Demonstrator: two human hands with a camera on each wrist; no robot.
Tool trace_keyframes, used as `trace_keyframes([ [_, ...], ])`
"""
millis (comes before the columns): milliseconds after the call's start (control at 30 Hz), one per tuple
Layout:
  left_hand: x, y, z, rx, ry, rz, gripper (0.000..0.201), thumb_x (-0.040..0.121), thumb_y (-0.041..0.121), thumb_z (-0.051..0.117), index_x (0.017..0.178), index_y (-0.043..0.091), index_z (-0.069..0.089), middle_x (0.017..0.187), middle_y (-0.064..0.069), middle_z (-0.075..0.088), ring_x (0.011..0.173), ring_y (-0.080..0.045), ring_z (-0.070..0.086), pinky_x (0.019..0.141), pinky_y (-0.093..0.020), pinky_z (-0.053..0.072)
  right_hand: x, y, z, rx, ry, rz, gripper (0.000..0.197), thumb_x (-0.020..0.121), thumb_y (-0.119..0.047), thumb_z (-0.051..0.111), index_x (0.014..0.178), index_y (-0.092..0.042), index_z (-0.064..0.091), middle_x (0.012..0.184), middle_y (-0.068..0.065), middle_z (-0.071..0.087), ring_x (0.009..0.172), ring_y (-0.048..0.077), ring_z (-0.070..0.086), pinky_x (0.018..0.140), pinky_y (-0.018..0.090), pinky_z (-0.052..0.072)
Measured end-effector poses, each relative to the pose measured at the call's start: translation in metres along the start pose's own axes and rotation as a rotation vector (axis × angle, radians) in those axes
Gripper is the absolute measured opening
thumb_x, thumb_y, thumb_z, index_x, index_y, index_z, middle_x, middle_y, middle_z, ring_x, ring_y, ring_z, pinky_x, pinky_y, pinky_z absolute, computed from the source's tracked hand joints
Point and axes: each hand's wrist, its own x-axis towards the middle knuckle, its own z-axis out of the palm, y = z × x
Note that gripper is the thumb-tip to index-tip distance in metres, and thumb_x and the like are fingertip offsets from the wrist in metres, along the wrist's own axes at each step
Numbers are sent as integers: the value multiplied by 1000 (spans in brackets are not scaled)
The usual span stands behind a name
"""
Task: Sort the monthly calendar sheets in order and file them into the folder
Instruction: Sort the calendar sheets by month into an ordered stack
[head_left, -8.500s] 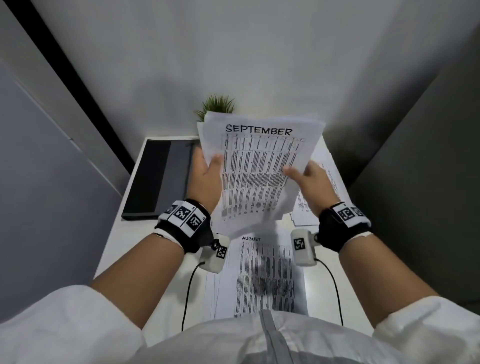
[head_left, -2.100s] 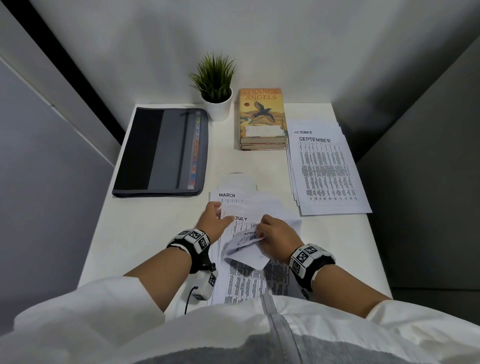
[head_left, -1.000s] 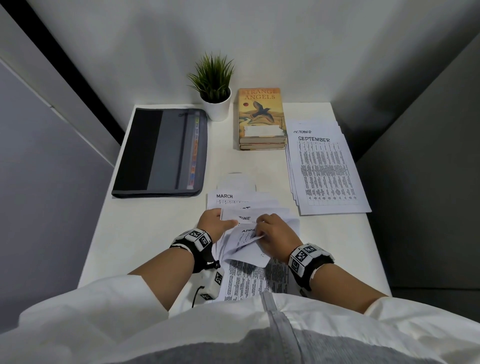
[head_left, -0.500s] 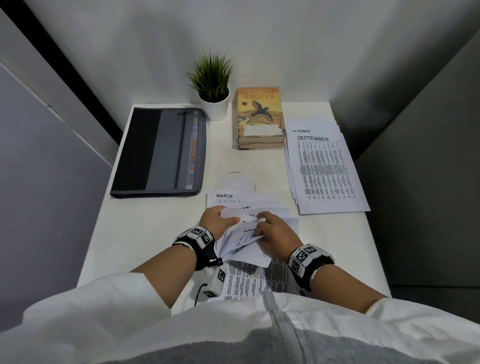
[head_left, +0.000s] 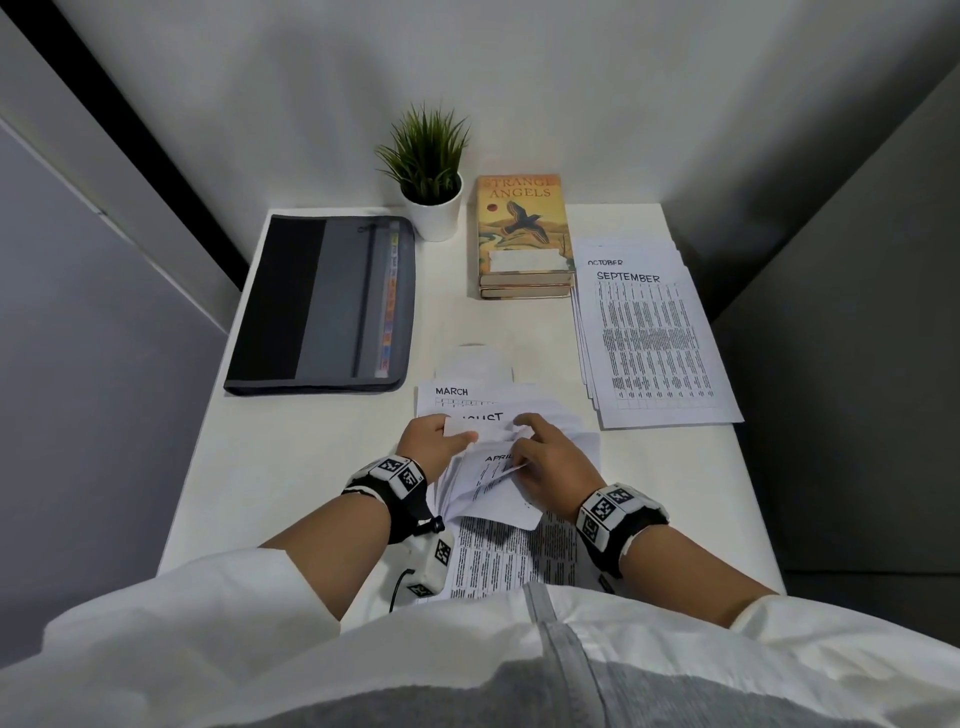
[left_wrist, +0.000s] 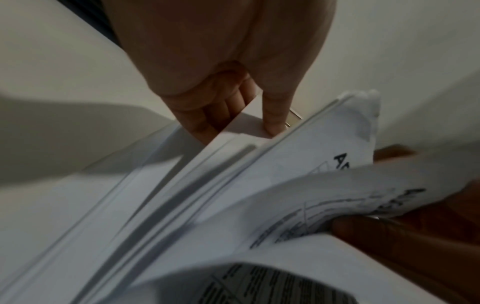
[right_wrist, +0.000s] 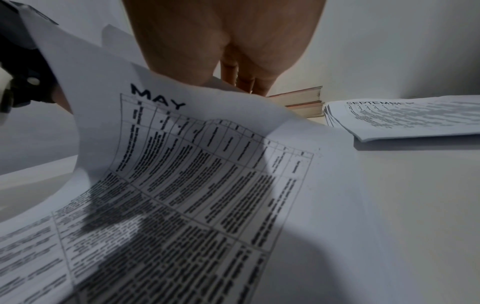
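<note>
A loose stack of calendar sheets (head_left: 511, 556) lies at the table's near edge, with MARCH (head_left: 452, 392) showing at its far end. My left hand (head_left: 457, 435) pinches the far edges of several sheets, thumb on top (left_wrist: 272, 121). My right hand (head_left: 522, 441) grips sheets bent back toward me, with APRIL (head_left: 498, 459) uppermost. Part of an AUGUST heading (head_left: 485, 417) shows between the hands. A MAY sheet (right_wrist: 182, 164) curves under the right wrist. A second pile (head_left: 657, 348), with SEPTEMBER over OCTOBER, lies to the right. The black and grey folder (head_left: 322, 301) lies closed at the far left.
A potted plant (head_left: 431, 176) and two stacked books (head_left: 522, 234) stand at the back of the white table (head_left: 291, 467). Walls close in on the left, back and right. The table's right edge runs just beside the SEPTEMBER pile.
The hands have leafed on through the stack: the heading between them went from JULY to JUNE to AUGUST. Both hands stayed in about the same place. 8.5 s ago they held the stack upright.
</note>
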Motion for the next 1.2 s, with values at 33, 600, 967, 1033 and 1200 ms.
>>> trace_keyframes([
  [33, -1, 0, 1, 2, 9, 16, 29, 78, 21, 79, 87, -4, 67, 85, -15, 70, 75, -21, 60, 77, -37, 52, 0, 0, 0, -4, -2, -2, 2, 80, -8, 66, 80, -9, 67, 126, 11, 54, 92, 25, 57, 67, 33, 51],
  [600, -15, 1, -4, 6, -178, 61, 29, 85, 10, 63, 58, 13, 53, 63, -7, 42, 62, -15, 38, 63, -26, 31, 4, -3, 2, -39, -16, -41, 3, 77, -11, 71, 80, -11, 70, 129, 11, 58, 101, 29, 56, 80, 38, 51],
  [967, -6, 0, -23, -98, 254, -73, 41, 86, 9, 62, 125, 11, 50, 124, -10, 56, 100, -22, 56, 83, -29, 46, 3, -11, -3, -56, -49, -68, 4, 75, -7, 71, 77, -9, 68, 78, 5, 61, 76, 27, 57, 64, 28, 41],
  [1033, -5, -2, -23, -58, 223, -29, 37, 87, 12, 65, 121, 15, 54, 115, -10, 59, 93, -20, 58, 76, -25, 43, 4, -12, -4, -55, -57, -71, 4, 75, -7, 70, 77, -8, 69, 78, 6, 60, 75, 28, 57, 66, 29, 42],
  [1200, 0, 4, -26, 297, 198, 287, 21, 86, 9, 67, 106, 14, 64, 101, 0, 52, 85, -10, 49, 84, -21, 41, 7, -13, -6, -57, -77, -99, 3, 78, -10, 69, 81, -8, 69, 80, 6, 62, 76, 27, 57, 69, 31, 42],
])
